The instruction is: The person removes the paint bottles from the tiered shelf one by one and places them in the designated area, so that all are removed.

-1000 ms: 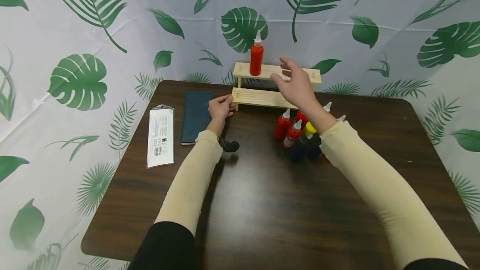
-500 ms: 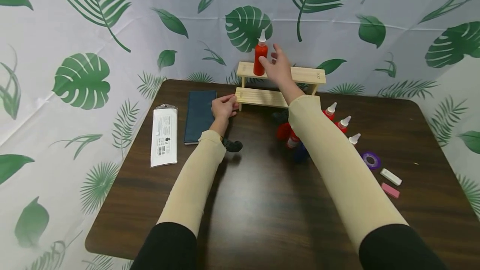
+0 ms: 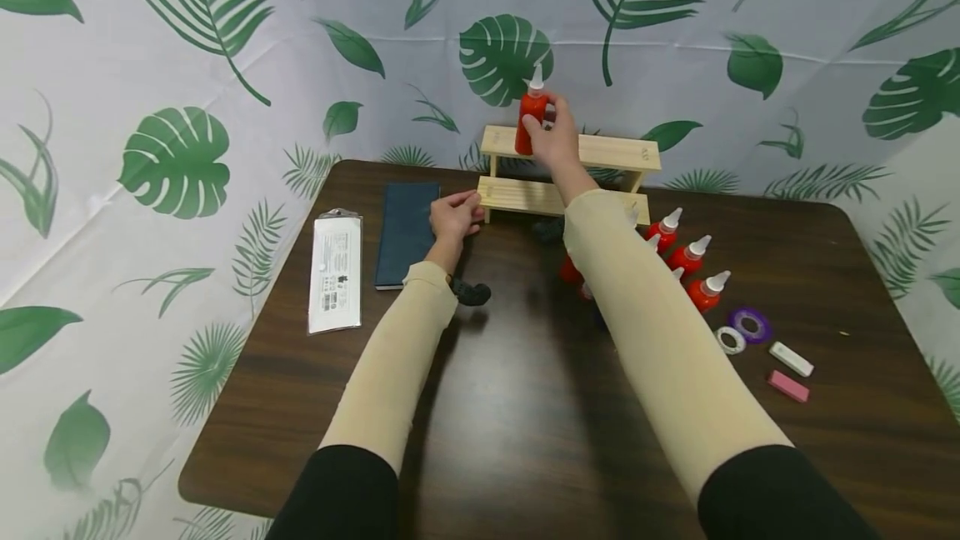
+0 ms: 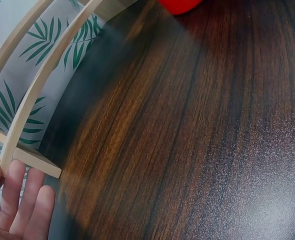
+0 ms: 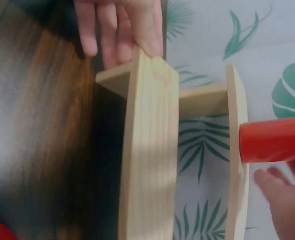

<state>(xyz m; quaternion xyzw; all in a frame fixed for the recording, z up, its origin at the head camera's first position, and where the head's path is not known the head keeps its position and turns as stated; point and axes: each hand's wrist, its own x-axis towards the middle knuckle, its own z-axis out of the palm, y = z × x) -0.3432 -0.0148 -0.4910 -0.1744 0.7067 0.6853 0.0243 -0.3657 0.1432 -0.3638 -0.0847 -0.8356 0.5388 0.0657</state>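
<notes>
A two-tier wooden shelf rack stands at the table's back edge. My left hand pinches the left end of its lower board, thumb on top and fingers below, as the left wrist view shows. On the upper board, near its left end, a red squeeze bottle with a white nozzle stands upright. My right hand holds this bottle from the right, thumb in front and fingers at its side. In the right wrist view, the bottle still touches the board.
Several red squeeze bottles stand on the table, partly hidden by my right sleeve. Right of them lie a purple tape roll, a white ring, a white block and a pink block. Left are a dark notebook and a white package.
My right hand has moved left to the red squeeze bottle on the upper board and taken hold of it. The left hand stays on the rack; the head view shifts slightly.
</notes>
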